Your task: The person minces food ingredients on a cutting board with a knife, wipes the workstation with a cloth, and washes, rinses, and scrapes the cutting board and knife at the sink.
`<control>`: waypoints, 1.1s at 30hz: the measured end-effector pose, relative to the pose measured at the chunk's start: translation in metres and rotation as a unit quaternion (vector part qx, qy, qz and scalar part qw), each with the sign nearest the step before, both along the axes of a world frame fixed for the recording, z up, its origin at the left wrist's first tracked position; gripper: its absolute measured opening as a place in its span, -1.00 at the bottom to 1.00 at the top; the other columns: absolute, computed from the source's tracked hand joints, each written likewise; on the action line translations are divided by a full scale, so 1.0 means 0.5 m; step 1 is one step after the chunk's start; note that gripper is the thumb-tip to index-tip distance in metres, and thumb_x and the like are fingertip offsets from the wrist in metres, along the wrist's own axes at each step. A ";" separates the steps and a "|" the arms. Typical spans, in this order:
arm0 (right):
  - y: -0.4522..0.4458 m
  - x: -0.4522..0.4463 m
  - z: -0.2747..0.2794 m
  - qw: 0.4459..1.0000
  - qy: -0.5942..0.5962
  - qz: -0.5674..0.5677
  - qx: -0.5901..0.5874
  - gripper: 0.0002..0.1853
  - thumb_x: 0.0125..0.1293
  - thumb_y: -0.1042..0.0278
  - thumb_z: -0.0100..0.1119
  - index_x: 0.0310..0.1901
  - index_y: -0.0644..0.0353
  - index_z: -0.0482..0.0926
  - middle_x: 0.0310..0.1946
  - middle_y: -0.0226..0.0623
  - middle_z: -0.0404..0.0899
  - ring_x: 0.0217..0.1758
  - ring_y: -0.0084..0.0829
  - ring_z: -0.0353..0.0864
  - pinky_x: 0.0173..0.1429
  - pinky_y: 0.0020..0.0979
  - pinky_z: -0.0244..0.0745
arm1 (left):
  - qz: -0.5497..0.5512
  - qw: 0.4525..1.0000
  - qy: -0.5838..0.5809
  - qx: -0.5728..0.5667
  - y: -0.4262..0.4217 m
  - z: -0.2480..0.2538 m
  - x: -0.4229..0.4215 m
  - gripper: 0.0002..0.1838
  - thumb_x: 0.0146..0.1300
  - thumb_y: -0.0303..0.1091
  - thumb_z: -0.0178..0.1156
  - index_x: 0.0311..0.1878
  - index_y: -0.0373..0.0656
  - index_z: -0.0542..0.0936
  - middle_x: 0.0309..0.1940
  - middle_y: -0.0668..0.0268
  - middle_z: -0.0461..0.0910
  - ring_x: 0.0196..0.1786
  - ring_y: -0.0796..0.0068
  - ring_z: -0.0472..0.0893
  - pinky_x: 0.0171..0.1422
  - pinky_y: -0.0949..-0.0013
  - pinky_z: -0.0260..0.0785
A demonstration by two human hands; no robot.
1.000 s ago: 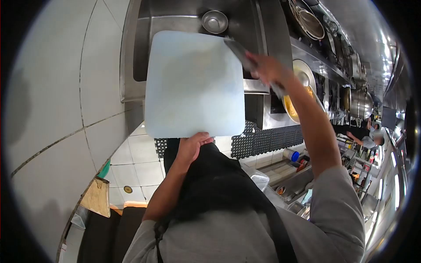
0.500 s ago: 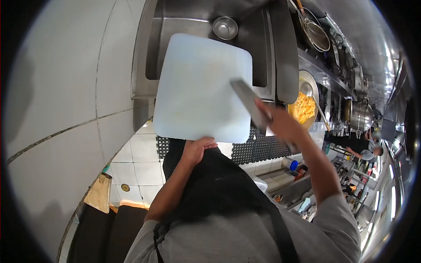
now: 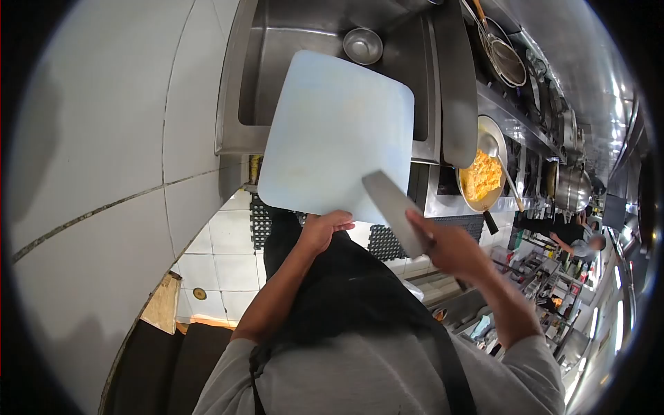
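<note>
A white cutting board (image 3: 337,131) is held out in front of me, partly over the sink (image 3: 308,31). My left hand (image 3: 324,230) grips its near edge, thumb on top and fingers hidden beneath. In my right hand (image 3: 453,250) is a wide-bladed knife (image 3: 398,213), closed in the fingers. The flat grey blade overlaps the board's near right corner, slightly blurred; whether it touches the board I cannot tell. Nothing lies on the board's surface, which shows faint yellowish stains.
A metal bowl (image 3: 363,46) sits in the sink. To the right, a pan (image 3: 490,126) of orange-yellow food with a ladle (image 3: 510,181) rests on the stove. Strainers (image 3: 505,61) and a large pot (image 3: 573,187) are farther along. Another person (image 3: 577,238) stands in the background.
The knife has come down and toward me, from the board's right middle to its near right corner. The board has shifted slightly right in view, still in my left hand.
</note>
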State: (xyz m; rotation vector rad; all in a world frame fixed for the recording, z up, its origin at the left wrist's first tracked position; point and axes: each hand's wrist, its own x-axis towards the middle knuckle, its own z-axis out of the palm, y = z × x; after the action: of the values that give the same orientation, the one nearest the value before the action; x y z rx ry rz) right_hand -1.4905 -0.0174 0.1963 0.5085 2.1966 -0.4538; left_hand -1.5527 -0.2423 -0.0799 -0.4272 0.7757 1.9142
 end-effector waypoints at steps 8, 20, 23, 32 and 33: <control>0.106 -0.439 -0.196 0.998 0.053 -0.013 -0.023 -0.08 0.43 0.35 0.27 0.74 -0.37 0.07 -0.33 -0.05 0.70 -0.46 -0.34 0.71 -0.28 -0.17 0.68 | -0.035 0.999 0.030 -0.015 0.008 0.020 -0.019 -0.75 0.28 -0.52 0.36 0.01 -0.31 0.65 -0.14 0.15 0.72 -0.11 0.23 0.77 0.04 0.11 0.73; 0.009 -0.004 -0.019 0.999 0.035 -0.005 -0.017 -0.13 0.39 0.50 0.18 0.65 -0.51 0.27 0.15 0.09 0.75 0.17 -0.05 0.81 0.30 -0.15 0.60 | -0.012 1.000 -0.007 -0.007 0.016 0.019 -0.025 -0.71 0.26 -0.58 0.39 0.04 -0.39 0.64 -0.10 0.11 0.71 -0.12 0.23 0.78 0.00 0.14 0.77; 0.039 -0.066 -0.059 0.999 0.048 0.002 0.011 -0.14 0.38 0.47 0.18 0.66 -0.46 0.25 0.18 0.11 0.73 0.21 -0.01 0.79 0.35 -0.14 0.59 | -0.021 1.000 0.005 -0.007 0.011 0.021 -0.029 -0.69 0.25 -0.58 0.39 0.05 -0.39 0.64 -0.12 0.10 0.72 -0.11 0.24 0.78 -0.02 0.16 0.78; 0.125 -0.429 -0.174 0.997 0.077 0.004 -0.015 -0.16 0.47 0.26 0.28 0.71 -0.42 0.16 -0.37 -0.13 0.68 -0.48 -0.35 0.64 -0.27 -0.22 0.63 | -0.026 0.999 0.040 -0.024 0.011 0.023 -0.034 -0.72 0.26 -0.51 0.39 0.02 -0.34 0.66 -0.14 0.13 0.74 -0.15 0.22 0.79 -0.03 0.16 0.73; 0.094 -0.362 -0.145 0.998 0.058 -0.019 0.000 -0.17 0.46 0.28 0.27 0.69 -0.46 0.20 -0.33 -0.09 0.70 -0.43 -0.31 0.66 -0.20 -0.19 0.64 | -0.019 0.999 0.043 -0.020 0.012 0.021 -0.033 -0.73 0.26 -0.51 0.39 0.01 -0.34 0.66 -0.15 0.13 0.75 -0.16 0.22 0.79 -0.03 0.16 0.73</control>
State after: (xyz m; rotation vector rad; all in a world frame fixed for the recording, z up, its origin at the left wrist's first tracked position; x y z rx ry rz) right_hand -1.6713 0.0295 0.1238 0.5355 2.3007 -0.5146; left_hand -1.5693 -0.2365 -0.0695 -0.3550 0.8740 1.8928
